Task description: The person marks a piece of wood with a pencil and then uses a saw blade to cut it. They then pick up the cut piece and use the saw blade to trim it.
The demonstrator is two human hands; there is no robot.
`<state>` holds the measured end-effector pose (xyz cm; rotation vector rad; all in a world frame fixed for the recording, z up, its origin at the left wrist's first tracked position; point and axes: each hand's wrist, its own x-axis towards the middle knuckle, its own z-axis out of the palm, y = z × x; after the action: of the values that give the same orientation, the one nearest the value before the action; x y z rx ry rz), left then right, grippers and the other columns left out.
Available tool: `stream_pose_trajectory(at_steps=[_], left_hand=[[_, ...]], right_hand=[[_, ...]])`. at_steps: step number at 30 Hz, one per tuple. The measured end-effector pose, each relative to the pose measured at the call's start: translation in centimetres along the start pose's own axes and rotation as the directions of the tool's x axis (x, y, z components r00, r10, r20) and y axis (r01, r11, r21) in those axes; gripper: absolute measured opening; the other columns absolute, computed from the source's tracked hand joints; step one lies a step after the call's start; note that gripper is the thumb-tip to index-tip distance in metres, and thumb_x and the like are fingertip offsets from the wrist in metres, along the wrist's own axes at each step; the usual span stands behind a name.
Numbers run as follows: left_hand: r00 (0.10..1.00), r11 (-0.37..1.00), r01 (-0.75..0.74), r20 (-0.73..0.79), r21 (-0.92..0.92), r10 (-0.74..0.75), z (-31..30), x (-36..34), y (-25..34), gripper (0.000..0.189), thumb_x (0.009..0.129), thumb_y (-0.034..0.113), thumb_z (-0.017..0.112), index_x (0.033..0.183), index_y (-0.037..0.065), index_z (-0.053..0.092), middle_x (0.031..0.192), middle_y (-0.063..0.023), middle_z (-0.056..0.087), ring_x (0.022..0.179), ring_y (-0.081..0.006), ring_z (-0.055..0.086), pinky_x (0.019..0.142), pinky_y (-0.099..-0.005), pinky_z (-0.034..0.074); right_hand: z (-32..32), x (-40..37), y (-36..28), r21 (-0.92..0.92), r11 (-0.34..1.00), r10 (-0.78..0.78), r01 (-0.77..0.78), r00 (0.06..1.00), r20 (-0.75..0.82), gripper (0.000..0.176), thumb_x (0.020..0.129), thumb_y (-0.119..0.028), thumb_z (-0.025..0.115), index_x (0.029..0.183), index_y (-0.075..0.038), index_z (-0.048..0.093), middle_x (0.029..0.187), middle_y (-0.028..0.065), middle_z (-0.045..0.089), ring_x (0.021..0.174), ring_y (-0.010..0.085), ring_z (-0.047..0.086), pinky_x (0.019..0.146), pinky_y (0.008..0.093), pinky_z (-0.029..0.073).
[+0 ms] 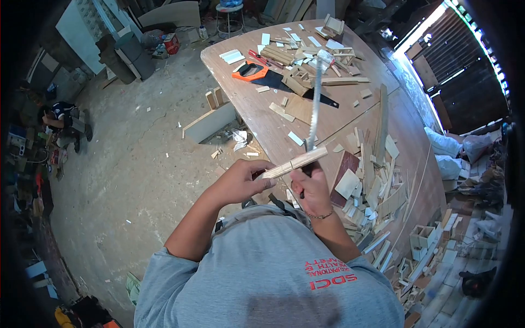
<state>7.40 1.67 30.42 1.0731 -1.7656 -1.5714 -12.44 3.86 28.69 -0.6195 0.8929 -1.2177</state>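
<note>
Broad brown table [256, 106]: right of centre, stretching far. Wood offcuts [376, 195]: heaped on its near right part. Orange-handled saw [281, 82]: flat on table's far part, by scraps. Narrow toothed blade [315, 104]: pointing far; right hand [310, 191] closed round dark handle. Wood strip [295, 163]: slanting above table's near left edge, left end clamped in left hand [243, 179].

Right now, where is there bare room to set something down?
The table is bare along its left edge, nearer than the orange-handled saw, and right of the long stick. The floor left of it is open too. Offcuts crowd beyond that saw and near the right hand.
</note>
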Motion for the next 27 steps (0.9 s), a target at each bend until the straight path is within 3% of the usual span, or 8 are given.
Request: stream_pose_trajectory(at_steps=[2, 4, 6, 12, 18, 21, 23, 27], left_hand=[[0.99, 0.979, 0.14, 0.006, -0.144, -0.141, 0.5, -0.3, 0.4, 0.022, 0.086, 0.02, 0.062, 0.097, 0.001, 0.062, 0.072, -0.0012, 0.059, 0.061, -0.0086, 0.054, 0.055, -0.0234, 0.044], [0.986, 0.975, 0.166, -0.006, -0.148, -0.168, 0.8, -0.4, 0.0, 0.022, 0.087, 0.022, 0.061, 0.095, 0.001, 0.062, 0.071, -0.0012, 0.059, 0.06, -0.0089, 0.054, 0.055, -0.0237, 0.044], [0.981, 0.97, 0.189, -0.01, -0.153, -0.193, 1.1, -0.5, 0.0, 0.023, 0.089, 0.024, 0.059, 0.093, 0.001, 0.062, 0.071, -0.0012, 0.059, 0.059, -0.0092, 0.054, 0.054, -0.0239, 0.045], [0.972, 0.94, 0.23, 0.018, -0.251, -0.233, 2.7, 0.0, -0.9, 0.027, 0.09, 0.025, 0.055, 0.094, 0.0, 0.063, 0.068, -0.0021, 0.057, 0.062, -0.009, 0.053, 0.058, -0.0252, 0.046], [0.982, 0.966, 0.19, 0.055, -0.176, -0.183, 4.3, 0.9, -2.0, 0.028, 0.091, 0.027, 0.055, 0.095, -0.001, 0.062, 0.072, -0.0027, 0.059, 0.066, -0.01, 0.055, 0.063, -0.0261, 0.047], [0.962, 0.961, 0.272, 0.046, -0.046, -0.27, 4.2, 0.8, -1.8, 0.03, 0.091, 0.029, 0.055, 0.093, 0.0, 0.062, 0.071, -0.0035, 0.06, 0.065, -0.0108, 0.055, 0.063, -0.0264, 0.047], [0.971, 0.97, 0.239, -0.003, 0.045, -0.239, 3.9, 0.7, -1.2, 0.033, 0.09, 0.031, 0.056, 0.089, -0.001, 0.062, 0.07, -0.0047, 0.06, 0.064, -0.0119, 0.055, 0.063, -0.0275, 0.048], [0.959, 0.959, 0.284, 0.002, -0.001, -0.284, 2.5, 0.2, -2.2, 0.034, 0.089, 0.032, 0.057, 0.085, -0.001, 0.061, 0.068, -0.0053, 0.06, 0.063, -0.0125, 0.055, 0.062, -0.0291, 0.047]], right_hand=[[0.5, 0.1, 1.0, -0.145, 0.987, 0.066, -0.067, 0.998, -0.015, 0.036, 0.079, -0.009, 0.069, 0.108, -0.003, 0.049, 0.081, 0.0002, 0.053, 0.053, 0.0036, 0.044, 0.043, 0.0177, 0.034], [0.2, 0.4, 1.6, -0.146, 0.987, 0.076, -0.07, 0.997, 0.033, 0.036, 0.081, -0.016, 0.07, 0.107, -0.002, 0.049, 0.08, -0.0001, 0.052, 0.053, 0.0032, 0.043, 0.043, 0.0179, 0.033], [0.0, 0.8, 1.1, -0.129, 0.992, 0.005, -0.009, 0.999, -0.033, 0.032, 0.084, -0.02, 0.068, 0.105, -0.003, 0.049, 0.079, -0.0005, 0.051, 0.052, 0.0028, 0.042, 0.042, 0.0178, 0.033], [-3.3, 1.0, -3.0, -0.061, 0.997, -0.057, 0.054, 0.997, -0.054, 0.024, 0.087, -0.013, 0.064, 0.104, -0.005, 0.05, 0.074, -0.0031, 0.05, 0.048, 0.0015, 0.039, 0.042, 0.0173, 0.032], [-6.7, -0.1, -3.1, -0.01, 1.0, 0.008, -0.008, 1.0, -0.03, 0.033, 0.085, -0.009, 0.065, 0.113, -0.004, 0.049, 0.071, -0.0026, 0.048, 0.047, 0.0034, 0.04, 0.043, 0.0192, 0.034], [-7.6, 0.0, -2.3, -0.006, 0.999, 0.036, -0.036, 0.999, -0.03, 0.032, 0.085, -0.008, 0.065, 0.112, -0.004, 0.049, 0.07, -0.0022, 0.048, 0.047, 0.0042, 0.04, 0.043, 0.0199, 0.034], [-7.5, 0.4, -2.2, 0.016, 0.998, 0.06, -0.059, 0.996, -0.059, 0.03, 0.085, -0.007, 0.064, 0.111, -0.004, 0.049, 0.07, -0.0024, 0.047, 0.047, 0.0041, 0.041, 0.043, 0.0197, 0.034], [-6.2, 1.2, -1.6, -0.025, 1.0, -0.009, 0.008, 0.999, -0.053, 0.025, 0.086, -0.007, 0.061, 0.108, -0.004, 0.05, 0.078, -0.0012, 0.048, 0.047, 0.0036, 0.041, 0.043, 0.0195, 0.035]])
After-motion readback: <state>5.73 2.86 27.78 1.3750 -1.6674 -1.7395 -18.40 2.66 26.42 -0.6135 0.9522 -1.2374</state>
